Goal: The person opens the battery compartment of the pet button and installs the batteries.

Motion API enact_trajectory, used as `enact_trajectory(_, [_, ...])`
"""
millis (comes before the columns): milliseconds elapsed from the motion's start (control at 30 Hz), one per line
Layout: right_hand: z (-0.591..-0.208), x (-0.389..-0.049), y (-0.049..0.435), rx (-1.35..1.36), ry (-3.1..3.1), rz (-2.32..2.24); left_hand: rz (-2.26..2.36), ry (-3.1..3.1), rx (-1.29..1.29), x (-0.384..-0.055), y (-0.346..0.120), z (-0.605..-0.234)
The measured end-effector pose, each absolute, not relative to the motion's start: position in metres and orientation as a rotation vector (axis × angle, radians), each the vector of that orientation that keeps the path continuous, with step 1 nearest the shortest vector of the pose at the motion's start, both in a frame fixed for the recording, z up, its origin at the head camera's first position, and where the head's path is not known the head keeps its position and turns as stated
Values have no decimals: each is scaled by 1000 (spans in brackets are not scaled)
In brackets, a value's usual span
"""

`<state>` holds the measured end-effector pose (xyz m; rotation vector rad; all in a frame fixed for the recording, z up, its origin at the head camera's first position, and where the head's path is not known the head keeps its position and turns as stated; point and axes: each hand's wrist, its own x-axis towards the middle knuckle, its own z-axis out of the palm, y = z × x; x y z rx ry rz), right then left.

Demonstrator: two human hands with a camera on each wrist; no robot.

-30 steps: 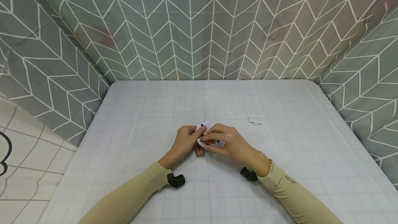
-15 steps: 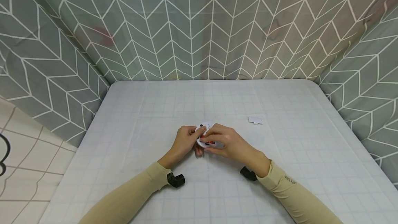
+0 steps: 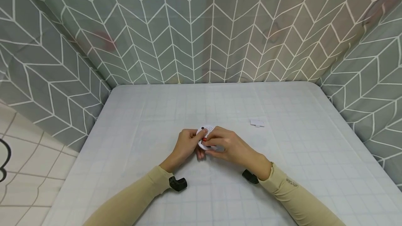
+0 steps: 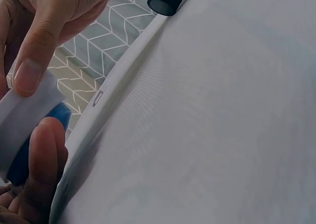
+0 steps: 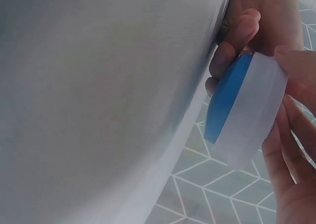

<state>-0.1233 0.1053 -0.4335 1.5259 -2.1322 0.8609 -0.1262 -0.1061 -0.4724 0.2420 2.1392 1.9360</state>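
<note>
In the head view my left hand [image 3: 187,144] grips a round white plastic device [image 3: 211,128] with small holes and a black foot on its upward face. My thumb lies on that face, my fingers underneath. The wrist views show the device's white side [image 5: 254,105] and blue underside [image 5: 228,98]. My right hand [image 3: 227,144] reaches in from the right, bent fingertips at a red battery [image 3: 204,139] in the device's opening, its thumb near the rim. Those fingers hide most of the battery and opening. A small white battery cover [image 3: 257,123] with a tab lies on the table.
The white table [image 3: 176,104] has a faint grid cloth. Grey curtains [image 3: 201,27] with white zigzag lines stand behind and at both sides. Black wrist cameras [image 3: 178,183] sit under both sleeves, close over the table.
My right fingertips have shifted slightly over the opening and now cover more of the red battery. My left hand keeps its grip on the device. The head view has tilted a little upward.
</note>
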Motion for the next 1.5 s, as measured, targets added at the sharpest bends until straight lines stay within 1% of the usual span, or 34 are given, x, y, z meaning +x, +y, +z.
enact_trajectory(467, [-434,-123,108,1488,-2171,1024,1955,2130,251,-125,-106,-472])
enact_trajectory(900, [-434,-133,120,1213,-2262,1104,1945,2125,254,-125,-106,-470])
enact_trajectory(1500, [-428,-151,146,981,-2368,1017,1929,2134,212,-126,-105,-472])
